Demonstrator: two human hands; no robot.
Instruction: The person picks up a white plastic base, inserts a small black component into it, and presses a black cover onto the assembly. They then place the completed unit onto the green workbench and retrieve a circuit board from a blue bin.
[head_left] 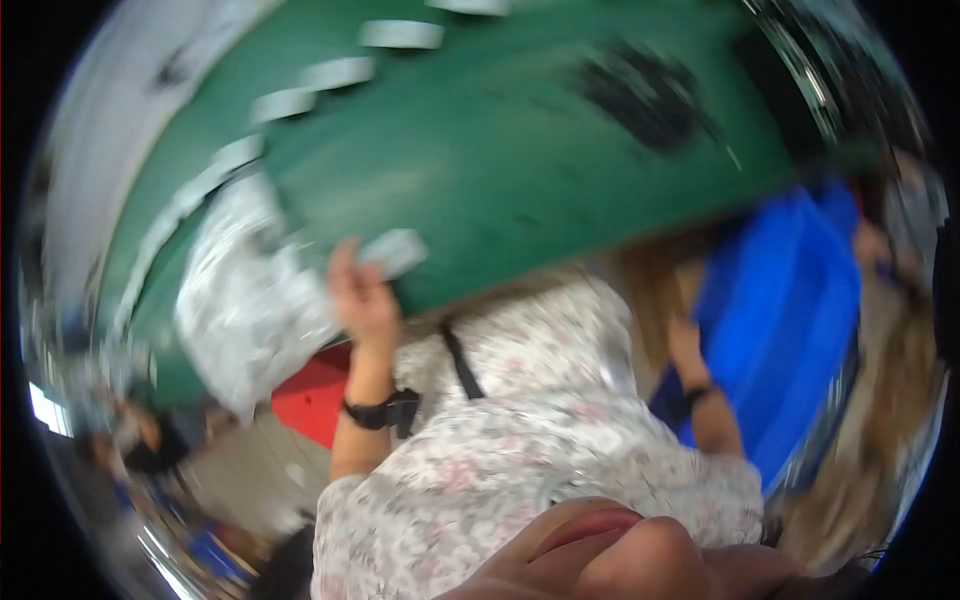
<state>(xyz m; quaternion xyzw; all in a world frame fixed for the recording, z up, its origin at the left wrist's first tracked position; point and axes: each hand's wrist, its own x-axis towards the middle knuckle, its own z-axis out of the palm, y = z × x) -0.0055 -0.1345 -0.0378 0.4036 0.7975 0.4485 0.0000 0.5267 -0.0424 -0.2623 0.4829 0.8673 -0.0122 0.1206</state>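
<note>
Blurred by motion, my left hand (364, 298) reaches over the near edge of the green table with its fingers stretched forward and apart. A small white rectangular piece (401, 252) lies right beside its fingertips; whether they touch is unclear. A crumpled clear plastic bag (240, 290) sits just left of this hand and partly hangs over the edge. Down at my right side, my right hand (685, 345) is next to a large blue plastic bin (775, 320). Its fingers are smeared, so I cannot make out a grip.
Several white pieces (402, 35) form a curved row along the far left of the green table (450, 170). A dark heap of thin strips (645, 95) lies at its far right. Below the bag shows something red (315, 395). Other people (155, 435) are blurred at the left.
</note>
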